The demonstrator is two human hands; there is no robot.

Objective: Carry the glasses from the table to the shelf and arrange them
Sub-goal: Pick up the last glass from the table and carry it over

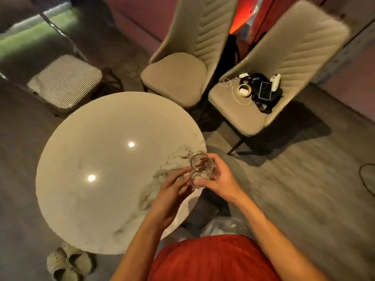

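Observation:
A clear drinking glass (pixel 199 169) is held over the right edge of the round white marble table (pixel 105 169). My right hand (pixel 218 177) grips it from the right, fingers curled round its side. From the left, my left hand (pixel 172 191) touches the lower part of the glass with its fingertips. A second glass may sit under or inside the first; the blur hides it. No shelf is in view.
Two beige padded chairs (pixel 178 78) stand beyond the table; the right one (pixel 243 114) carries a phone (pixel 264 90), cables and small items. A woven stool (pixel 65 82) stands at the left. Sandals (pixel 67 260) lie on the floor by the table's near side.

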